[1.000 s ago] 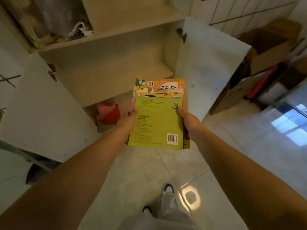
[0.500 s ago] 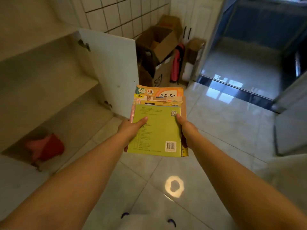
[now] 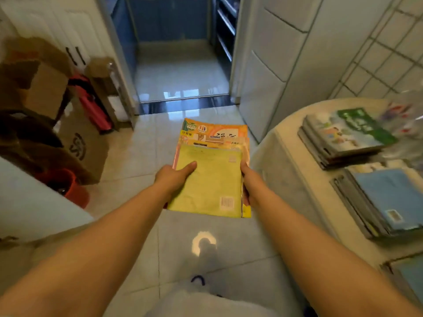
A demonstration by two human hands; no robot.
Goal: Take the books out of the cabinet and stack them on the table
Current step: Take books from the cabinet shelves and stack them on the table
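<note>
Change since earlier: our view has swung right, away from the open cabinet; the doorway now sits straight ahead and the table has come into sight at the right, while our grip on the books looks the same.
Head view, books in hand: we carry a small pile of books flat in front of us above the tiled floor, a yellow-green back cover on top with a barcode at its near right corner, orange covers showing past its far edge.
Left hand: our left hand clamps the pile's left edge, thumb lying across the top cover, fingers hidden beneath.
Right hand: our right hand clamps the right edge, thumb on the top cover's margin, fingers wrapped under.
Table: a round pale table stands just right of the pile, not touching it.
Stacks on table: a far stack topped by a green-and-white cover, a nearer stack topped by a blue cover, and the corner of a third at the near edge.
Left side: cardboard boxes stand against the wall, with a red bucket on the floor near them.
Doorway: an open doorway leads to a dimmer, bluish room.
</note>
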